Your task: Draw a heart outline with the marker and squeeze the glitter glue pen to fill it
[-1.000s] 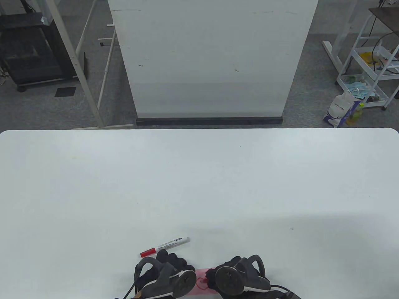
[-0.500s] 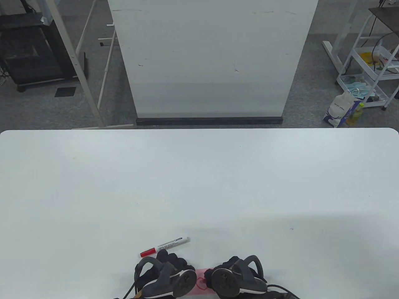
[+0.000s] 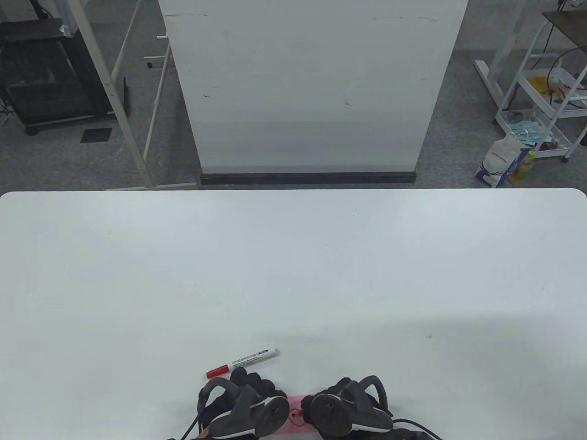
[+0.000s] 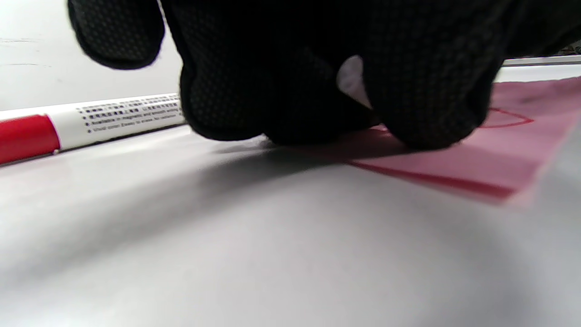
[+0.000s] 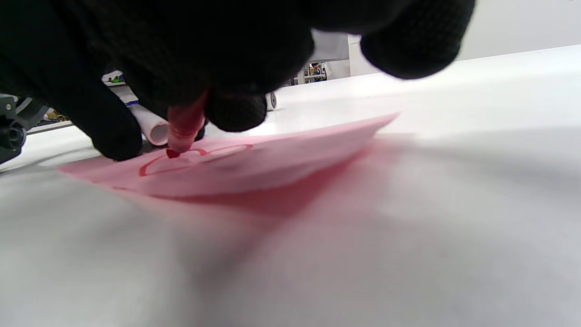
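A pink paper (image 3: 297,403) lies at the table's near edge, with a red heart outline (image 3: 296,418) drawn on it. My left hand (image 3: 250,396) presses its fingertips (image 4: 422,113) down on the paper's (image 4: 476,159) left part. My right hand (image 3: 328,401) pinches a glitter glue pen (image 5: 184,127) with a pinkish-red nozzle. The nozzle tip touches the heart outline (image 5: 195,159) on the paper (image 5: 295,145). The white marker with a red cap (image 3: 242,363) lies on the table just beyond my left hand and shows again as the marker (image 4: 91,122) in the left wrist view.
The white table (image 3: 293,266) stretches far beyond the hands. A white board panel (image 3: 312,87) stands behind its far edge. A white cart (image 3: 545,96) with clutter stands on the floor at the right.
My right hand has shifted slightly to the left over the paper. The left hand and the marker have stayed where they were.
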Motion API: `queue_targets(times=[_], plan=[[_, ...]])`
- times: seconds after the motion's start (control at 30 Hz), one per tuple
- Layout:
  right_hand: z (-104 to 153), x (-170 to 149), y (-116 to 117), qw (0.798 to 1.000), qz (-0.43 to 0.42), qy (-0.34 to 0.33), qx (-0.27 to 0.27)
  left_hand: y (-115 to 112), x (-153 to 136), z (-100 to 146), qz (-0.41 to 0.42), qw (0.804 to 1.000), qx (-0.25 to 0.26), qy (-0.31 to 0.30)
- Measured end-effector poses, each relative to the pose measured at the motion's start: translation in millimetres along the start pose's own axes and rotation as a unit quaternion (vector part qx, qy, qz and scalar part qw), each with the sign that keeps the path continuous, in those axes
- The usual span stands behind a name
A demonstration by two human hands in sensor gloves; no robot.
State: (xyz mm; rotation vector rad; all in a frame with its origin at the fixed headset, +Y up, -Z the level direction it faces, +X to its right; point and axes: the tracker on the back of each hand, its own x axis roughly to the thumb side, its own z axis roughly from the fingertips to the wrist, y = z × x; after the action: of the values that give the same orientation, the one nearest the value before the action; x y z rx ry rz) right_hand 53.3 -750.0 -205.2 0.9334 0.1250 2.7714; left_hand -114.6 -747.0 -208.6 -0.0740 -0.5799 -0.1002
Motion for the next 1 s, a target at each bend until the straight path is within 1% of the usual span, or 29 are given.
queue_targets(times=[0.07, 0.13, 0.37, 0.63, 0.7, 0.8, 0.9, 1.0], plan=[[1, 0, -5, 1.0, -0.01, 0.0, -0.016, 0, 0, 0, 0.0, 1.0, 0.0, 0.0], [1, 0, -6, 1.0, -0.01, -0.002, -0.02, 0, 0, 0, 0.0, 1.0, 0.0, 0.0], [-1, 4, 3, 1.0, 0.018, -0.01, 0.004, 0, 0, 0, 0.001, 1.0, 0.0, 0.0], [-1, 5, 1, 1.0, 0.026, -0.003, -0.009, 0, 0, -1, 0.001, 1.0, -0.001, 0.0], [-1, 4, 0, 0.999, 0.031, -0.006, -0.005, 0, 0, -1, 0.001, 1.0, -0.001, 0.0], [0, 6, 1, 1.0, 0.013, -0.015, 0.009, 0, 0, -1, 0.0, 1.0, -0.001, 0.0], [-1, 7, 3, 1.0, 0.012, -0.019, 0.003, 0, 0, -1, 0.0, 1.0, -0.001, 0.0], [-2, 7, 4, 0.999, 0.025, -0.017, -0.013, 0, 0, -1, 0.0, 1.0, -0.001, 0.0]])
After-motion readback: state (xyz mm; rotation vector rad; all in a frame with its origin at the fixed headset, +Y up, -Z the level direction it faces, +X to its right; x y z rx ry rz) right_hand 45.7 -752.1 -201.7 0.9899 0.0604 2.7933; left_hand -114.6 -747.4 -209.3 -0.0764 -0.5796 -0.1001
